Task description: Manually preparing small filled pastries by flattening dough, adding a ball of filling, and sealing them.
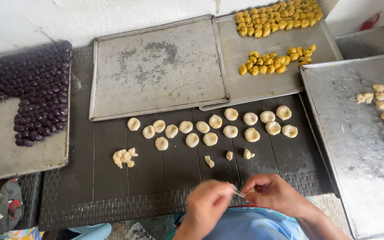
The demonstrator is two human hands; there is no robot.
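My left hand and my right hand meet at the near edge of the dark mat. Between their fingertips they pinch a small thin pale piece, probably dough. Past the hands, several round pale dough balls lie in loose rows on the mat. Closer to me lie small torn dough scraps, with more dough scraps in front of the hands.
An empty metal tray lies behind the balls. A tray of purple balls is at the left, a tray of yellow pieces at the back, and a tray with several pale pieces at the right.
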